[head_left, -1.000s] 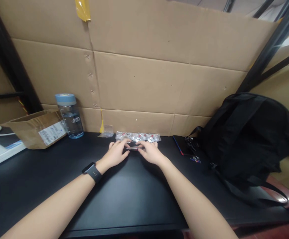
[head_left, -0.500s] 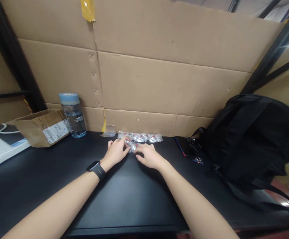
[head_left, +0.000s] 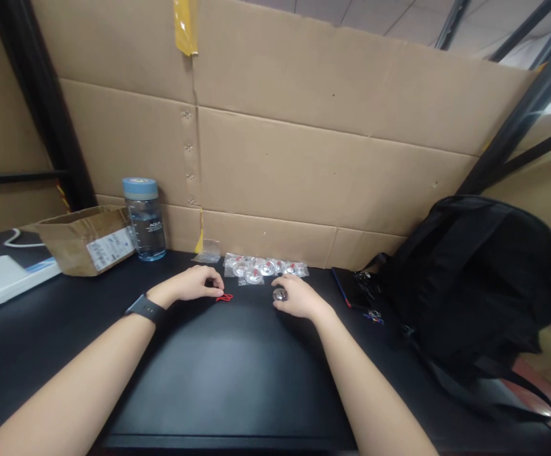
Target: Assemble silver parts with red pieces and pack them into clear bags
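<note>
Small metal piece [head_left: 280,294], round and grey, pinched in the fingers [head_left: 289,292] of the right hand [head_left: 299,299], low over the counter [head_left: 237,373] near its back edge. Red string-like bit [head_left: 225,297] lying on the counter just at the fingertips of the left hand [head_left: 194,285]; fingers there curled and close together, touching or nearly touching the red bit, cannot tell if really pinching it. Dark watch [head_left: 145,308] on the left wrist.

Row of small clear packets [head_left: 263,269] with red and silver contents along the back edge, just beyond both hands, against the cardboard wall [head_left: 304,164]. Looks like one packet already opened and its two parts taken out; the others seem unopened, so most of the work probably left.

Compared with half a second ago: both hands then together on one packet at the row, now apart, the left moved toward the left side with the red bit, the right drawn back with the metal piece.

Water bottle [head_left: 145,218] and torn brown box [head_left: 85,239] toward the back left corner, black backpack [head_left: 479,278] at the right edge.
</note>
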Tool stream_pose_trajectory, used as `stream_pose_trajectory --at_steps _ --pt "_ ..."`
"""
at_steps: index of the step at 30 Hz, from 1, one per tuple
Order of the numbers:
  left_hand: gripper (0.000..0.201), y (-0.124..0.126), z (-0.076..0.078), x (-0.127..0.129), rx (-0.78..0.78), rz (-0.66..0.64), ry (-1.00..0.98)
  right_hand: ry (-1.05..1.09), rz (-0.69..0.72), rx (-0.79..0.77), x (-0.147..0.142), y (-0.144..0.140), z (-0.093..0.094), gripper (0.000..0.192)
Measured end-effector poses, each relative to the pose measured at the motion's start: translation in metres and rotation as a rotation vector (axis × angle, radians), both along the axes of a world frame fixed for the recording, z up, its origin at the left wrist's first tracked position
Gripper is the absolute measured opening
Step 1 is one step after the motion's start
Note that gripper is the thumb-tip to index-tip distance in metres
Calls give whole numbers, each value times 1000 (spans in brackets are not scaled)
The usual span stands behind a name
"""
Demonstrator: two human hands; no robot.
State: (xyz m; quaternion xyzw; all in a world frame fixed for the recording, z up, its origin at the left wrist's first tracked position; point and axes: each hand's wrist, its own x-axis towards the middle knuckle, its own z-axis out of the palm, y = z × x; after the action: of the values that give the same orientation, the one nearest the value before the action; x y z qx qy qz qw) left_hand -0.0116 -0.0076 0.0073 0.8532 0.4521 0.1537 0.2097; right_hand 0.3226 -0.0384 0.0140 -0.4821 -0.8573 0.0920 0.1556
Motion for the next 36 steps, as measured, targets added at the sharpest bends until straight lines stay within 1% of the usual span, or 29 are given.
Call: stream_pose_trajectory --at_steps 3,8,11,13,17,19,23,26,30,33,36 --pt "22 -1 -6 10 66 11 -8 30 -39 -84 11 4 0 33" --pt "12 -7 -7 25 152 39 90 44 -133 -68 6 5 -3 46" --pt "12 -13 -5 31 229 53 133 15 -191 -70 2 2 -3 41" --pt "13 -17 -4 35 260 51 123 8 -199 -74 1 1 -3 38" --pt "16 -22 -1 43 289 69 69 18 -204 -61 1 1 -4 44" --pt "17 -24 1 47 298 83 27 18 -182 -63 0 2 -4 48" --pt "14 -29 5 54 286 88 -39 51 -63 -46 -6 1 -6 53" --pt "12 -31 8 57 279 112 -33 101 -1 29 -13 -1 -6 52" --pt "13 -29 5 58 344 142 4 220 68 143 -20 -6 -3 45" --pt "19 -27 1 59 392 157 22 321 90 209 -25 -9 -1 43" --pt "17 -30 3 61 386 157 -7 417 108 268 -30 -12 2 44"
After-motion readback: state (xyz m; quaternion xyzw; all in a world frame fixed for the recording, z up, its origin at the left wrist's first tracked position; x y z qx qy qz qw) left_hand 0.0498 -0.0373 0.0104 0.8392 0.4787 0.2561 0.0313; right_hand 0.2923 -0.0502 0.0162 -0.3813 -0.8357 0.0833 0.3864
